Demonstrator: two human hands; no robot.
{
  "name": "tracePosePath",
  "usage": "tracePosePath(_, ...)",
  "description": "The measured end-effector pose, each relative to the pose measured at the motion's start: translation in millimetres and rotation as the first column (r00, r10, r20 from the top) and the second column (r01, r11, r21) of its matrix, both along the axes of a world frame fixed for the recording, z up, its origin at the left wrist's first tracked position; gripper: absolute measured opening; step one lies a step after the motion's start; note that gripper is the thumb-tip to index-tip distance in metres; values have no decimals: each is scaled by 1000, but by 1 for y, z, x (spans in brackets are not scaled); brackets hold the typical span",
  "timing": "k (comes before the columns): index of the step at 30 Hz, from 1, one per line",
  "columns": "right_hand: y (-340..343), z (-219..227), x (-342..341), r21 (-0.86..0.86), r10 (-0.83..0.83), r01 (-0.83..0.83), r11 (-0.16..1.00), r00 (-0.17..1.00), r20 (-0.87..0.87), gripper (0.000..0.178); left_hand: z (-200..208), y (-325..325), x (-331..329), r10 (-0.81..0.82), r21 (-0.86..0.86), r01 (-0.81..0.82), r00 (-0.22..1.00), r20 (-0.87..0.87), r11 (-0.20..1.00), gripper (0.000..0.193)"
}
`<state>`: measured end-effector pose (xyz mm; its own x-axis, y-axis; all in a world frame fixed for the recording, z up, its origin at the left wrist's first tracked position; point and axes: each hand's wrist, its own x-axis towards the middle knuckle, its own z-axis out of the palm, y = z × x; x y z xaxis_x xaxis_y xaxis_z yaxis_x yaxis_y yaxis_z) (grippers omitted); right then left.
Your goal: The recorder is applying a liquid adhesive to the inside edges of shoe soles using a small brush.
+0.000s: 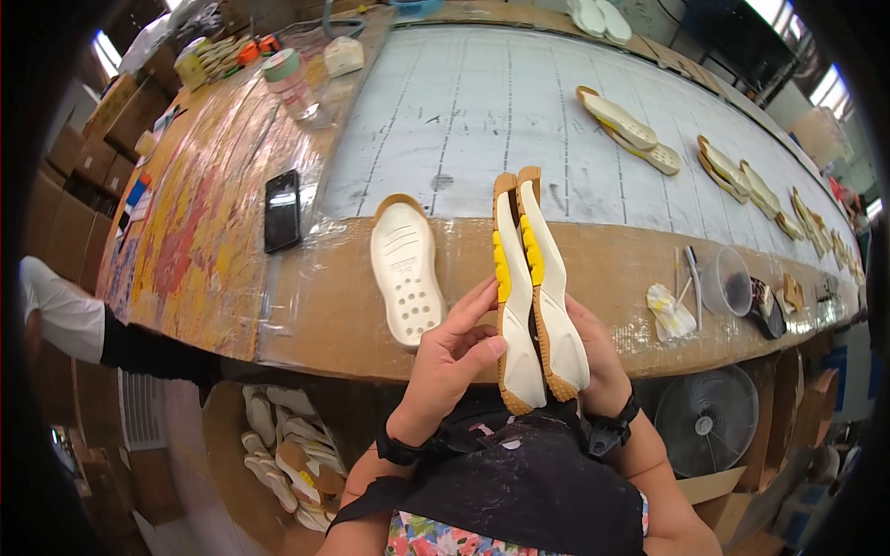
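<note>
Two white shoe soles with tan treads and yellow inserts stand on edge side by side in front of me. My left hand (pixel 456 347) grips the left shoe sole (pixel 515 334), its thumb pressing on the white sidewall. My right hand (pixel 601 357) holds the right shoe sole (pixel 559 324) from its outer side, with most of the fingers hidden behind it. The two soles are close together at the toes and heels, a dark gap between them. Left of my hands, another shoe sole (pixel 399 246) lies flat, its holed inner face up.
More soles (pixel 626 125) lie on the table's white sheet, to the far right. A black phone (pixel 283 211) rests at left, beyond it a jar with a green lid (pixel 283 69). A clear cup (pixel 726 283) and crumpled tissue (pixel 669 313) are at right. Below stands a box of soles (pixel 222 435).
</note>
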<state>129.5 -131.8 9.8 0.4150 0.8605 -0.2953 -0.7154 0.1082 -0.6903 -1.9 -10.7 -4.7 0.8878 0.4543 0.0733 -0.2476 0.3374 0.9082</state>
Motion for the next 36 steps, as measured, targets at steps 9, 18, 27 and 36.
tracePosePath(9, 35, -2, -7, 21, 148, -148, 989, 989, -15, 37, -4, 12, -26, 168, -128, -163, 985, 32, 978, 53)
tracePosePath(18, 60, -14, 8, -51, 157, -158, 986, 987, -25, 36, -17, 29, -36, 237, -197, -226, 971, 33, 954, 46)
tracePosePath(27, 108, -11, -9, -35, 345, -369, 929, 827, 443, 39, -63, 71, -49, 607, -96, -650, 746, -275, 754, 48)
tracePosePath(36, 117, -80, 146, -281, 93, 1, 960, 942, 323, 29, -122, 86, -53, 749, 194, -725, 621, -231, 660, 27)
